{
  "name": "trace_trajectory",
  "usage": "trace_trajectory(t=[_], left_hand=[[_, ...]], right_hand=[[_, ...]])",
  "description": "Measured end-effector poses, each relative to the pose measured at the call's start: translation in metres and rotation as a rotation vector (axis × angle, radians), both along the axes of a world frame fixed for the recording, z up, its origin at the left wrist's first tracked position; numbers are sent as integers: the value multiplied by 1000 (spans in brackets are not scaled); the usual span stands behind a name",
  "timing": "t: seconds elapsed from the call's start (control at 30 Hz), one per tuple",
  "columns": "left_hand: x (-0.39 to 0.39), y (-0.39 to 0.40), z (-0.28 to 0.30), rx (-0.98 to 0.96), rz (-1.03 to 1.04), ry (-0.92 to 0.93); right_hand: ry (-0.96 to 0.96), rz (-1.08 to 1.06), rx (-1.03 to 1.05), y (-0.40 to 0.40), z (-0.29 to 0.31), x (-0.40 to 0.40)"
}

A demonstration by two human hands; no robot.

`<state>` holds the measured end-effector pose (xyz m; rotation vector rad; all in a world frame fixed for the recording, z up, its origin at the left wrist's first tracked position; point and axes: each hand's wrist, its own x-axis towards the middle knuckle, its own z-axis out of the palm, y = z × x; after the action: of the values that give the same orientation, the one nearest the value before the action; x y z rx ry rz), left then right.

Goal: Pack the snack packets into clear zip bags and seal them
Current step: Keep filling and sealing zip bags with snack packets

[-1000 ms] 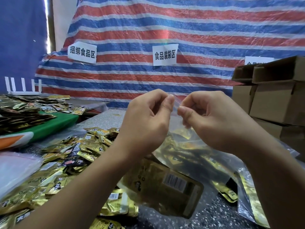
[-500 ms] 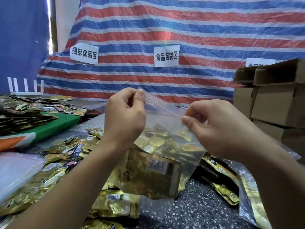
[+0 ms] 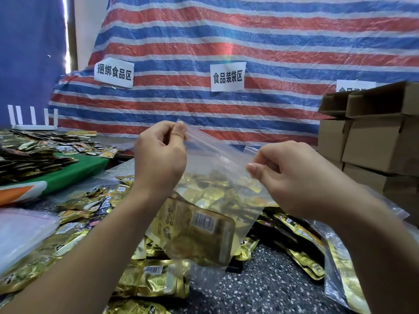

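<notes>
Above the speckled table [image 3: 260, 288], you hold a clear zip bag [image 3: 217, 177] up by its top strip, stretched taut between both hands. Your left hand [image 3: 159, 159] pinches the left end of the strip between thumb and curled fingers, raised a little higher than the other. Your right hand [image 3: 292, 177] pinches the right end the same way, thumb tip pressed on the strip. The strip slopes down from left to right. Whether the zip is fully pressed shut along its length, you cannot tell from this view.

Inside the bag hangs a large gold snack packet [image 3: 199, 232], barcode side facing you, tilted, sitting at the bag's bottom. More gold shows through the bag's upper part; bagged or lying behind it, unclear.

Below and to the left, loose gold and black snack packets [image 3: 74, 223] lie heaped on the table. More packets in clear plastic [image 3: 340, 268] lie at the right, under your right forearm. A flat stack of clear bags [image 3: 20, 232] sits at the far left edge.

Farther left, a green cloth [image 3: 74, 173] carries another pile of dark packets. Brown cardboard boxes [image 3: 374, 141] are stacked at the right. A red, white and blue striped tarp [image 3: 226, 30] hangs behind, with white paper signs [image 3: 227, 77] fixed to it. A white router [image 3: 31, 121] with upright antennas stands at the far left.
</notes>
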<state>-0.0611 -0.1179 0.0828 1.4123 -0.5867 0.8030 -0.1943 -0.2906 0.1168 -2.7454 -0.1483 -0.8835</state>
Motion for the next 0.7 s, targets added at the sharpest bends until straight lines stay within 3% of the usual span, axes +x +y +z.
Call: trace_trajectory(t=[0.27,0.7], left_hand=[[2,6,7,-49,-55,37],[-7,8,12,-28,-72,6]], right_hand=[[36,126,37,-1,6,-6],[-54,75,24,-6,1,-1]])
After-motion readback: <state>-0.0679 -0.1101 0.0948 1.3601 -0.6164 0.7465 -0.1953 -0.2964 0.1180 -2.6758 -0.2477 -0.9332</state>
